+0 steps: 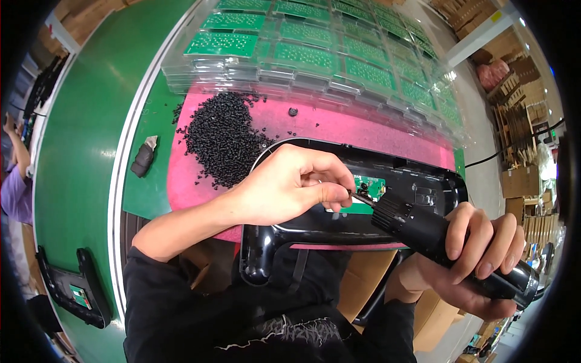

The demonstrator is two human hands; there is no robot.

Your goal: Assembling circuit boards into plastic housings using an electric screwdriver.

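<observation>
The right hand point(482, 245) wraps around a black electric screwdriver point(423, 230), its tip at the left hand's point(281, 184) pinched fingertips, whose grip on any small piece I cannot tell, above the green circuit board point(376, 186) inside a black casing point(351, 228) lying partly on the pink mat point(275, 118).

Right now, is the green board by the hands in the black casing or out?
In: the green board lies within the rim of the black casing.
</observation>
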